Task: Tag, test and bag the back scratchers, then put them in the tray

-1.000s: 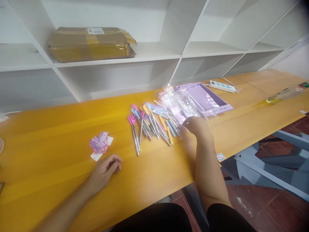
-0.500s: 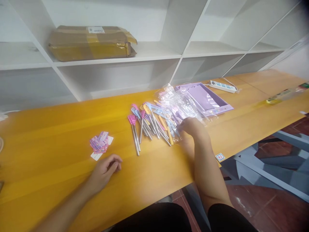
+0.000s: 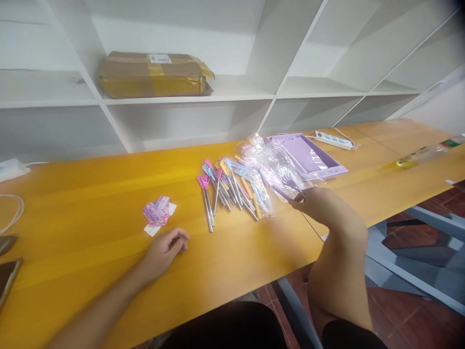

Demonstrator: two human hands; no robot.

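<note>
My right hand [image 3: 314,206] is closed on a purple back scratcher [image 3: 290,182], whose claw head and part of its purple handle show past the fingers. My fingers hide the rest. It is held over the near edge of the clear plastic packaging [image 3: 279,162]. Resting on the table, my left hand [image 3: 169,247] is loosely curled, thumb apart from the fingers, with nothing visible in it. Just beyond it lies a small pile of pink and purple cards [image 3: 158,212]. Several back scratchers [image 3: 221,186] with pink, blue and yellow claws and metal rods lie between my hands.
Behind the packaging stands a purple tray-like box [image 3: 329,169], near a white power strip [image 3: 333,140]. A taped cardboard parcel [image 3: 156,75] sits on the white shelf [image 3: 236,92]. Dark flat devices, one like a phone [image 3: 7,278], lie at the table's left edge.
My right hand has drawn back to the right from the packaging, and the purple back scratcher now shows in it. My left hand stays in place. The view has shifted slightly.
</note>
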